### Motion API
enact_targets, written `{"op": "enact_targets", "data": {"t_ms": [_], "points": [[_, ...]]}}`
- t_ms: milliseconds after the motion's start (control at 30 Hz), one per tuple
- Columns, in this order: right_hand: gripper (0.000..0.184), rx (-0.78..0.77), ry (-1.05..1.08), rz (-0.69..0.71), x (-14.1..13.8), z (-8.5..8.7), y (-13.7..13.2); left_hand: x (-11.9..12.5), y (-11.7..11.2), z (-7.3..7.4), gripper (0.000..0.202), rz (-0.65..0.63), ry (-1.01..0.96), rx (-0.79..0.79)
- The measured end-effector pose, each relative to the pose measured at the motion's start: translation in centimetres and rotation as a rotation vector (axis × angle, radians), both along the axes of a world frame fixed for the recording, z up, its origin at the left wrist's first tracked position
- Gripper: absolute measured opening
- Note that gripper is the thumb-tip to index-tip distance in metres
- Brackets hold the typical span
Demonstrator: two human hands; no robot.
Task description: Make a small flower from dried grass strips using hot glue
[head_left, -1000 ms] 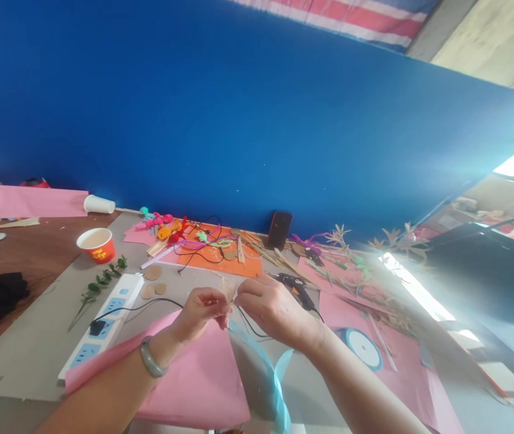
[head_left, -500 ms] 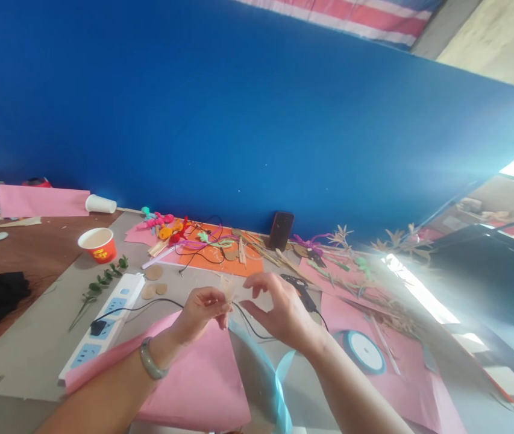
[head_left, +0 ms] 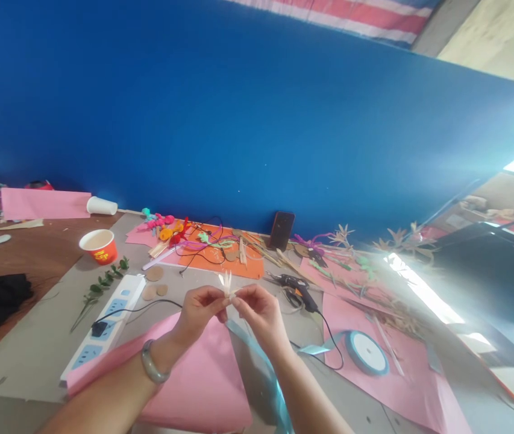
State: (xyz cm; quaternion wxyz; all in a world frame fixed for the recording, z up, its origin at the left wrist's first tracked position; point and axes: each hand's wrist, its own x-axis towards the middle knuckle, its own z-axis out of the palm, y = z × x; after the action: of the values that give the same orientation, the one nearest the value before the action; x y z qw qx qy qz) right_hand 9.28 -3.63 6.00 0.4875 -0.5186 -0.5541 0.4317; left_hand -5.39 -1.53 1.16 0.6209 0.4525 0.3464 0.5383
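My left hand [head_left: 200,308] and my right hand [head_left: 257,310] meet above the table, both pinched on a small pale leaf-like craft piece [head_left: 226,283] that stands up between the fingertips. A light blue ribbon [head_left: 261,367] trails down from under my hands toward me. It lies over a pink paper sheet [head_left: 193,386] below my left wrist. A ribbon spool [head_left: 364,352] rests on pink paper to the right. The black glue gun [head_left: 295,286] lies just beyond my right hand, its cord running toward me.
A white power strip [head_left: 105,325] sits at left with a black plug in it. Behind it are a green sprig [head_left: 100,283], a red paper cup [head_left: 98,246], orange paper with coloured craft bits [head_left: 211,253], a dark phone [head_left: 282,230] against the blue wall, and dried plant stems [head_left: 365,253].
My right hand opened and drew back from the piece half a second ago, then came back left and pinched it again. The ribbon spool and glue gun cord have come into sight.
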Motion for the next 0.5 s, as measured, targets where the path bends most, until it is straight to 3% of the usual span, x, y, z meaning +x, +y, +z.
{"op": "enact_targets", "data": {"t_ms": [267, 500], "points": [[0.021, 0.027, 0.137, -0.020, -0.73, -0.40, 0.20, -0.03, -0.23, 0.67, 0.019, -0.016, 0.029, 0.012], [0.019, 0.046, 0.270, 0.046, -0.67, -0.20, 0.06, -0.06, -0.18, 0.23, 0.018, -0.100, -0.033, -0.002]]}}
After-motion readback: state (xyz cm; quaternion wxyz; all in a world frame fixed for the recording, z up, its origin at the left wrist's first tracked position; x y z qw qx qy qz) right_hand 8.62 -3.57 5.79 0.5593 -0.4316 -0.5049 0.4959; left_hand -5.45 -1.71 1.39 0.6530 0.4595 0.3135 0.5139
